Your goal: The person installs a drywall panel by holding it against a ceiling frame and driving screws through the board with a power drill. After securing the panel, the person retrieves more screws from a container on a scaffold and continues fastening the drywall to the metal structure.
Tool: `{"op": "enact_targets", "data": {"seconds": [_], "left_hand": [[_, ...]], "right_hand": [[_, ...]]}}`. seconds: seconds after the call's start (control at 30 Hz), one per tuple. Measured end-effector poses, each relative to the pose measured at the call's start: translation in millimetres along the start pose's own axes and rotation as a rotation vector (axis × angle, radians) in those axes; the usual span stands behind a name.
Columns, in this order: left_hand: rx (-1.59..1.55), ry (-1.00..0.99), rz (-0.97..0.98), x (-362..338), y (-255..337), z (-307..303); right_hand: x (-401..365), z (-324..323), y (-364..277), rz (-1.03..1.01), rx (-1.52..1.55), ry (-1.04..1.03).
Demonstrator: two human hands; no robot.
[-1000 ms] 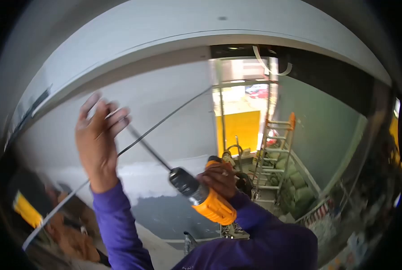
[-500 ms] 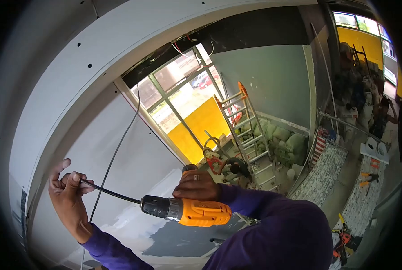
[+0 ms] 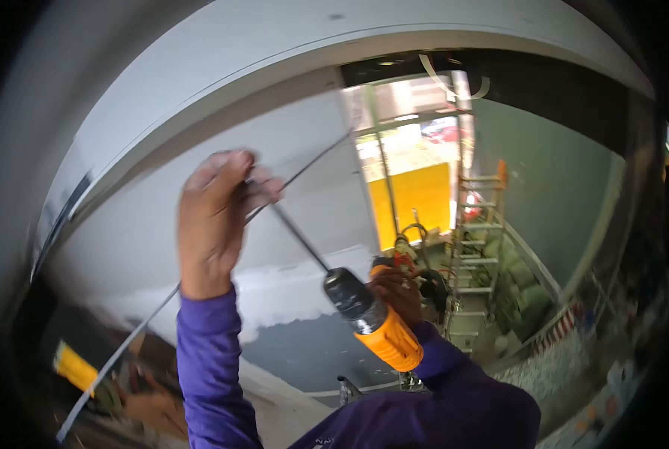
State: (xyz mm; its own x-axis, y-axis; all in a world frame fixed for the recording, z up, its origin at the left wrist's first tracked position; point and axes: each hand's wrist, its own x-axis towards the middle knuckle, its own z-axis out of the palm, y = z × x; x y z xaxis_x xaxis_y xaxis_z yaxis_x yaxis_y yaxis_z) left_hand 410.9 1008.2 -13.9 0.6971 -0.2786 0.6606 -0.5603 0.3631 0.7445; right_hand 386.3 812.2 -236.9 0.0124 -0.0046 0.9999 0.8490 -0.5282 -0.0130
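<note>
An orange cordless drill (image 3: pixel 391 343) with a black chuck (image 3: pixel 347 293) is in my right hand (image 3: pixel 396 290), whose fingers wrap around its handle. The drill points up and to the left. From the chuck runs a long, thin, dark bit (image 3: pixel 301 238). My left hand (image 3: pixel 216 217) is raised, pinching the far end of this bit between thumb and fingers; the tip itself is hidden there. Behind my left hand a grey cable (image 3: pixel 125 350) crosses the view at a slant.
A step ladder (image 3: pixel 478 247) stands at the right near a window with a yellow panel (image 3: pixel 417 202). Green sacks (image 3: pixel 525 288) lie behind it. A partly plastered wall (image 3: pixel 297 179) is in front of me, under a white ceiling edge (image 3: pixel 275 56). A person's dark figure is by the ladder.
The view has swung to the left. Both hands and the drill appear farther right, and the bit now slopes more steeply upward. Each hand keeps its hold.
</note>
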Motion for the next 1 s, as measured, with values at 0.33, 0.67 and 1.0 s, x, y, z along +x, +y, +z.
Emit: {"op": "enact_targets", "data": {"seconds": [0.33, 0.67, 1.0], "left_hand": [[1.168, 0.254, 0.725, -41, 17, -45], [1.729, 0.238, 1.294, 28, 77, -86], [1.757, 0.222, 1.582, 68, 62, -107]], "right_hand": [[-6, 47, -1, 0.392, 0.388, 0.082], [23, 107, 37, -0.163, -0.055, 0.211], [39, 127, 48, -0.217, -0.051, 0.295]]}}
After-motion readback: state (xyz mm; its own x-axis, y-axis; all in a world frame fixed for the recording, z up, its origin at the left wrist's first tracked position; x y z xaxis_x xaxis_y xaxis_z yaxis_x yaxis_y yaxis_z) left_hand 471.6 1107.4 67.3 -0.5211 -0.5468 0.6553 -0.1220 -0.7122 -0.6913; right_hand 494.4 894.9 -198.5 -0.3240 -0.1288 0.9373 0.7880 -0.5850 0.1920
